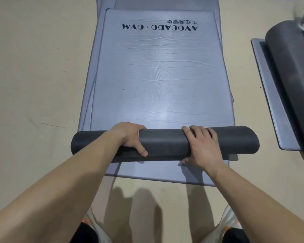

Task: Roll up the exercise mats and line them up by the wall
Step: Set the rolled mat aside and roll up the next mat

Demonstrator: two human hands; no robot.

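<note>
Left grip and right grip clamp the dark mat roll at 6 o'clock. Another rolled mat lies at 3 o'clock.

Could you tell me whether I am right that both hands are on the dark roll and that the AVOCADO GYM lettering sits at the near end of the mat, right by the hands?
Not quite. The left hand and right hand are both on the dark roll, but the head view shows the AVOCADO GYM lettering at the far end of the mat, away from the hands.
</note>
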